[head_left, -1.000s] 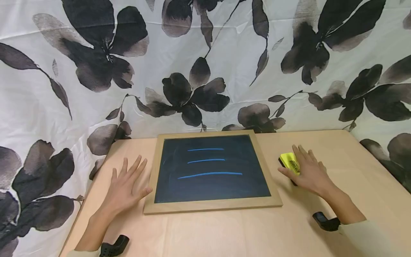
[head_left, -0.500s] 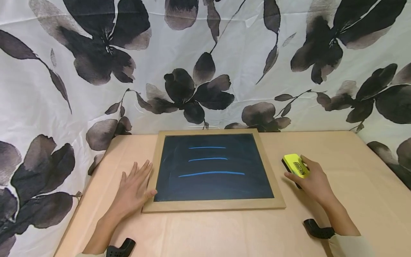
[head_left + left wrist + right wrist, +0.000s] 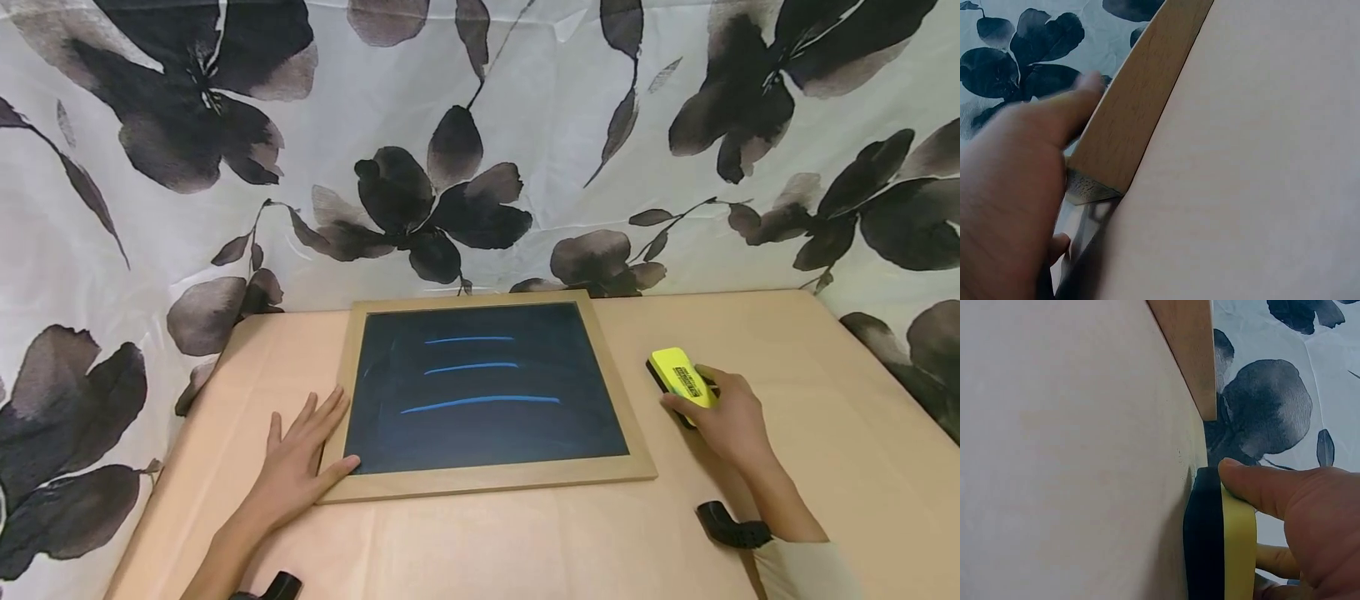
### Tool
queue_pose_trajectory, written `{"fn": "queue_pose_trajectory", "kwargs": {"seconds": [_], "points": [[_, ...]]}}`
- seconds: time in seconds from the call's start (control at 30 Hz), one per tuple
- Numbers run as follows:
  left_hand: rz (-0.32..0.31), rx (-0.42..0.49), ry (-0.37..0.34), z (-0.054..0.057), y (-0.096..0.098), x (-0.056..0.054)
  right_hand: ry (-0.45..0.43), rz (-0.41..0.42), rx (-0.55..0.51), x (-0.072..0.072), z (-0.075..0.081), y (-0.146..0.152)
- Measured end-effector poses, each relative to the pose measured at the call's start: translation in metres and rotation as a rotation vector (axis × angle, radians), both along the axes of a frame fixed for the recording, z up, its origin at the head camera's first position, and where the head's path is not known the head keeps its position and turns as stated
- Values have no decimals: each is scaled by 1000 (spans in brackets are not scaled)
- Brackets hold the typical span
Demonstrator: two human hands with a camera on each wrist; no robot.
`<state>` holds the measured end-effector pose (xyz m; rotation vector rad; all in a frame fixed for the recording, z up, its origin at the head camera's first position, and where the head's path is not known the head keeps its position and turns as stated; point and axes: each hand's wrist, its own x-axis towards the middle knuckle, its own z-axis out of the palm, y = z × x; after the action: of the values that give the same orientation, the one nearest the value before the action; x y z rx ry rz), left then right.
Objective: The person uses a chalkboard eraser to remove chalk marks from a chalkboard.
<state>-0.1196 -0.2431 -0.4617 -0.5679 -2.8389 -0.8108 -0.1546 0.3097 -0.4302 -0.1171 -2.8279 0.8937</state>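
Observation:
A small chalkboard [image 3: 487,437] with a wooden frame [image 3: 487,486] lies on the table, bearing three blue lines [image 3: 480,402]. At its lower left corner my left hand [image 3: 292,471] rests with fingers spread along the left side and the thumb on the corner. The left wrist view shows that thumb over the wooden frame [image 3: 1132,106]. To the right of the board, my right hand [image 3: 735,421] holds a yellow and black eraser [image 3: 675,373] between thumb and fingers. In the right wrist view the eraser [image 3: 1239,550] has its black side toward the table.
The pale wooden table [image 3: 487,542] extends on both sides of the board. Behind it and at the left hangs a white cloth [image 3: 315,125] with dark flowers. Each wrist wears a black device, such as the right one [image 3: 731,525].
My right hand, earlier spread flat over the eraser, has closed its thumb and fingers on the eraser's sides. My left hand has come right, from beside the board onto its frame.

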Motion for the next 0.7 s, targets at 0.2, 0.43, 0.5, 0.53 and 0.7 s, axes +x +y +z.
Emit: {"fn": "queue_pose_trajectory", "kwargs": {"seconds": [0.2, 0.43, 0.5, 0.53, 0.7], "points": [[16, -17, 3, -2, 0, 1, -9, -27, -20, -1, -4, -2], [-6, -34, 7, -1, -1, -2, -11, 22, -9, 5, 2, -1], [-7, -35, 6, -1, -2, -1, 7, 69, 15, 4, 6, -3], [-6, -35, 6, -1, -3, 0, 15, 95, 22, 3, 9, -5], [-10, -25, 3, 0, -6, 2, 37, 179, 17, -5, 26, -17]]}}
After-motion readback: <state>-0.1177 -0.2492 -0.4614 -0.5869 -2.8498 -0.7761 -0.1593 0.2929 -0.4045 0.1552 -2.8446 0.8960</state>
